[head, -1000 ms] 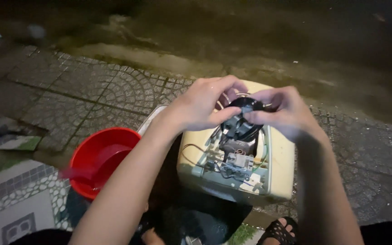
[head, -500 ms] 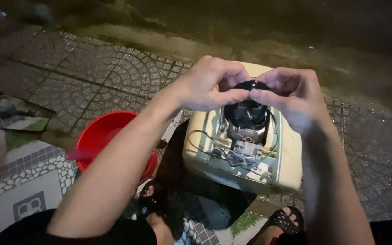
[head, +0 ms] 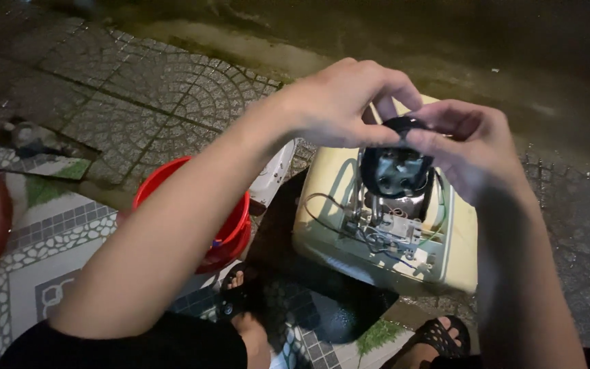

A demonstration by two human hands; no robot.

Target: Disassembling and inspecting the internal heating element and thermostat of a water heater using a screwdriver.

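Since a second ago we have lifted the black round part (head: 396,169) higher above the cream casing (head: 455,260). Our left hand (head: 339,102) and right hand (head: 469,150) both pinch it. A red bucket (head: 230,229) stands beside.

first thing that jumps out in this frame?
Both bare hands, left hand and right hand, pinch a round black plastic part at centre right. Right under it sits an opened cream-coloured plastic appliance housing with exposed wires and metal parts. A red plastic bucket stands on the paving to its left.

No pkgs, labels, signs or screens in view.
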